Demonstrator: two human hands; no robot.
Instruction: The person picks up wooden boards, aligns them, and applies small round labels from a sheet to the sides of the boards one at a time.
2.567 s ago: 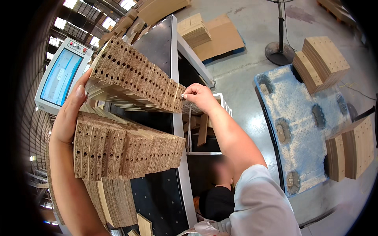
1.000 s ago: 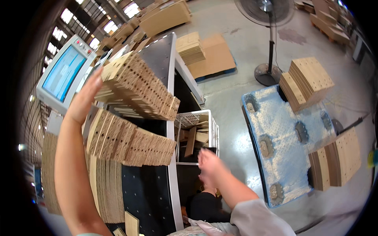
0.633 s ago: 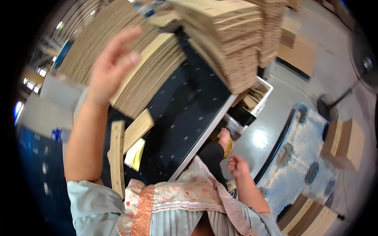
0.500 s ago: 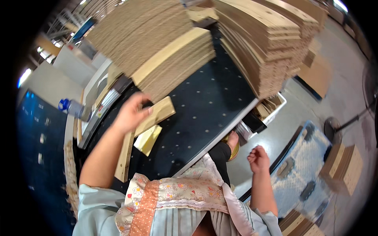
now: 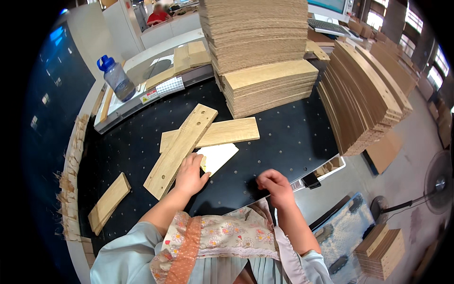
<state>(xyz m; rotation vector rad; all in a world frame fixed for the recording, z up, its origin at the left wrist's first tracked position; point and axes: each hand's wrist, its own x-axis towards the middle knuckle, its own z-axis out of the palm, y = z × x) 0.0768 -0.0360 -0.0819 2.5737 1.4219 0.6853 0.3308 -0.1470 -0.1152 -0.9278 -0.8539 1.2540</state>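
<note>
On the black table (image 5: 279, 163) my left hand (image 5: 190, 176) rests between a wooden board with drilled holes (image 5: 182, 146) and a white paper pad (image 5: 218, 158). Its fingertips touch the pad's yellowish left edge, and its thumb stands apart. The drilled board lies slantwise across a second wooden board (image 5: 231, 131). To the right, over the table's near edge, my right hand (image 5: 275, 187) is closed with curled fingers. Whatever it may hold is hidden. Farther left lies a short piece of wood (image 5: 109, 202).
Tall stacks of boards stand at the back (image 5: 260, 38) and right (image 5: 362, 104). A water bottle (image 5: 118, 80) sits on a raised ledge at the back left. A white bin (image 5: 331, 166) is beside the table. On the floor are a fan (image 5: 440, 182) and a blue-white platform (image 5: 347, 236).
The view has turned and levelled. My left hand has gone from the boards to the paper pad; the drilled board now lies across another. My right hand has come in over the table's edge.
</note>
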